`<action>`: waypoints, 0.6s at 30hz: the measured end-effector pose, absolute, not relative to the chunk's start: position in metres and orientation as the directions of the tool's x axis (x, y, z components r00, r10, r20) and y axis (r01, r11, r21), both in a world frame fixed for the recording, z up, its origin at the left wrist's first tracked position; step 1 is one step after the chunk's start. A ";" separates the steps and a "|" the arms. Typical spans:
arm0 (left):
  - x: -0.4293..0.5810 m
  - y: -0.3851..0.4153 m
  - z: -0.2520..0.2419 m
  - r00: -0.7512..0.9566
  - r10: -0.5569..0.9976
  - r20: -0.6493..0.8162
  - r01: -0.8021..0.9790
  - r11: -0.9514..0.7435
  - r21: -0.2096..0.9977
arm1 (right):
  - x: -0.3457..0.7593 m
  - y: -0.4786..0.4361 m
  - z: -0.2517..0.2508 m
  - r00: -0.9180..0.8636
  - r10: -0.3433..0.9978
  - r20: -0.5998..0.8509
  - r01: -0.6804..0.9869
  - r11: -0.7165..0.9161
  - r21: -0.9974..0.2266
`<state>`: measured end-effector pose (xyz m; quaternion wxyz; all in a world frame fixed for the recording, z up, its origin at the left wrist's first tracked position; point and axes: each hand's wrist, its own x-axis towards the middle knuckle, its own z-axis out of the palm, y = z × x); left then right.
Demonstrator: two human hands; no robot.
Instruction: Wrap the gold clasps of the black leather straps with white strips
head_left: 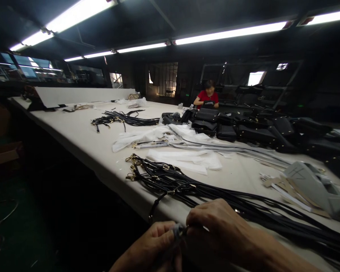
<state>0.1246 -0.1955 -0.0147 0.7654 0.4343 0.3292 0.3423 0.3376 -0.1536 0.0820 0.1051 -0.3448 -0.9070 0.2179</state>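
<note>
- Left hand (155, 245) and right hand (215, 228) meet at the surface's (82, 132) near edge, both pinching a small grey piece (179, 229).
- Black straps (204, 189) lie just beyond.
- A person in red (206, 99) works at the far edge.

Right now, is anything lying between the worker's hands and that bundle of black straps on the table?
Nothing visible does. The left hand and right hand already meet over a small grey piece at the table edge, and the black straps lie directly beyond the knuckles, with no other item between.
</note>
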 end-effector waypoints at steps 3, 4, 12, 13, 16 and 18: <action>0.130 -0.196 -0.006 0.400 0.917 0.005 -0.014 0.001 1.000 | 0.331 -0.157 0.075 -0.629 0.777 -0.012 0.674 0.537 -0.508; 0.131 -0.195 -0.006 0.376 0.920 0.114 0.094 -0.160 0.983 | 0.328 -0.156 0.073 -0.579 0.813 -0.065 0.687 0.444 -0.576; 0.120 -0.197 -0.010 0.288 0.874 0.392 0.364 -0.478 0.799 | 0.346 -0.138 0.071 -0.542 0.779 -0.315 0.593 0.089 -0.800; 0.122 -0.198 -0.006 0.254 0.911 0.324 0.328 -0.396 0.858 | 0.348 -0.139 0.071 -0.530 0.794 -0.297 0.615 0.119 -0.780; 0.130 -0.200 0.007 0.210 0.967 0.142 0.200 -0.185 0.962 | 0.341 -0.146 0.071 -0.517 0.826 -0.226 0.688 0.243 -0.684; 0.138 -0.198 0.009 0.214 0.969 0.121 0.186 -0.162 0.969 | 0.329 -0.152 0.071 -0.535 0.824 -0.189 0.714 0.321 -0.623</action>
